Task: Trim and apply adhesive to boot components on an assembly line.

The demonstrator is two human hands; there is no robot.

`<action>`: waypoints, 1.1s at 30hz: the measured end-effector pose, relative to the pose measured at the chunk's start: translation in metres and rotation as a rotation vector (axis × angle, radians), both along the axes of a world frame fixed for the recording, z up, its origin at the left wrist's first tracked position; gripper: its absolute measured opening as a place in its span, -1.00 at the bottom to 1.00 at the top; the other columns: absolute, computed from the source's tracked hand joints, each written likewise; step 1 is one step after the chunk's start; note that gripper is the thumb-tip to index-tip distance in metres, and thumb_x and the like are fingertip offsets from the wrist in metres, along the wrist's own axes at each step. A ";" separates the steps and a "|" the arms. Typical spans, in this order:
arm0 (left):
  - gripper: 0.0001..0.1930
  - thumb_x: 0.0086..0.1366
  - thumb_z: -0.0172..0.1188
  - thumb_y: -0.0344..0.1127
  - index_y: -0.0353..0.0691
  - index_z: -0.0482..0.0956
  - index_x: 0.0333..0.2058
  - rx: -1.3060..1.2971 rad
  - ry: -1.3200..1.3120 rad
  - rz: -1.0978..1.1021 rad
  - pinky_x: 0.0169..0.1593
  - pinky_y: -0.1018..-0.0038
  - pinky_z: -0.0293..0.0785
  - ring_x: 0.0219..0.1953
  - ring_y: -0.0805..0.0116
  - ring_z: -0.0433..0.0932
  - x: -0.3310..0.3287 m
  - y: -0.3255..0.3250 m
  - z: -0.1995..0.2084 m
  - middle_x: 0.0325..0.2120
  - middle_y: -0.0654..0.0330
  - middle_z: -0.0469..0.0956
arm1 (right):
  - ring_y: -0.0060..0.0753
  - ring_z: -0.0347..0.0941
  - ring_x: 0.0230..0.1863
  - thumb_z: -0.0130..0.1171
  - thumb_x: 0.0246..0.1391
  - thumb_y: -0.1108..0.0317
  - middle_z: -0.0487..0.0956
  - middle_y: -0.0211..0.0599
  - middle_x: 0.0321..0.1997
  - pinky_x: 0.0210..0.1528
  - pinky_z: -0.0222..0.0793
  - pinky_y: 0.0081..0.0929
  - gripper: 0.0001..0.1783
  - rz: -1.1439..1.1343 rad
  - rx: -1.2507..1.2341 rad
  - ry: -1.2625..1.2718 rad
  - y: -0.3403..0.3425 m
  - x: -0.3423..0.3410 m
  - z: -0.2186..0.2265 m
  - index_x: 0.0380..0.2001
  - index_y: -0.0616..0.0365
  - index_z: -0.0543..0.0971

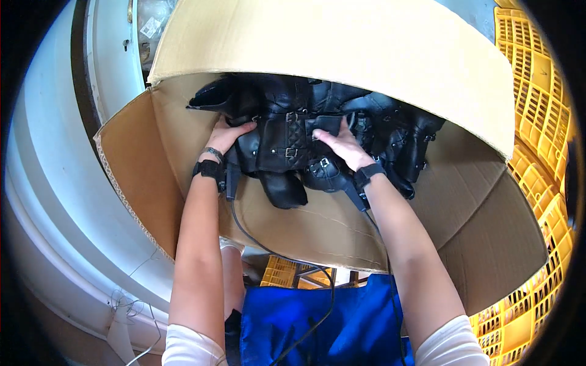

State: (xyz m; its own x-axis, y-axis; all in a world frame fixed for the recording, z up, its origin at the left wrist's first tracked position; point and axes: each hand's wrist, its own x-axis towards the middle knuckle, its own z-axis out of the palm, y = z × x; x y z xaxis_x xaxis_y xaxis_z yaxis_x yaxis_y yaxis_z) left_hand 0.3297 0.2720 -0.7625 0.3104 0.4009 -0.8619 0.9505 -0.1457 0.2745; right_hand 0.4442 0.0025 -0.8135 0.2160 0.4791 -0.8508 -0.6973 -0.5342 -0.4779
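Black leather boots with straps and metal buckles lie piled inside a large cardboard box (342,232). My left hand (230,133) is at the left of the pile, its thumb on top of a black boot (287,143) with a quilted panel and two buckles, its fingers hidden below. My right hand (343,145) grips the same boot's right end, thumb on a smooth black flap and the other fingers mostly out of sight. A rounded boot toe (284,189) pokes out beneath. Dark wrist bands with cabled black devices sit on both wrists.
The box's far flap (342,43) stands over the pile, with a side flap (137,174) folded out at left. Yellow plastic crates (537,79) are stacked along the right. Blue cloth (317,317) covers my lap, and a black cable (268,247) loops across the box's near edge.
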 end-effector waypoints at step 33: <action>-0.50 -0.04 0.29 -0.24 -0.29 0.43 -0.10 -0.493 -0.246 0.584 0.00 0.46 0.32 -0.15 0.37 0.45 -0.009 -0.097 0.072 -0.17 0.18 0.49 | -0.50 0.39 -0.10 0.09 0.05 0.17 0.45 -0.30 -0.09 -0.08 0.35 -0.56 -0.42 -0.111 0.156 0.518 -0.018 0.028 0.100 0.06 0.24 0.23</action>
State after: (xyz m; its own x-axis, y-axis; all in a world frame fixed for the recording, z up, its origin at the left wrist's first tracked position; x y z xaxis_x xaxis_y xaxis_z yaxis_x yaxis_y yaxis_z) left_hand 0.3209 0.1749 -0.6908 0.3723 0.1485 -0.9161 0.7396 0.5488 0.3895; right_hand 0.4719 -0.0152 -0.7137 -0.1552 0.6065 -0.7798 -0.9105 -0.3941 -0.1254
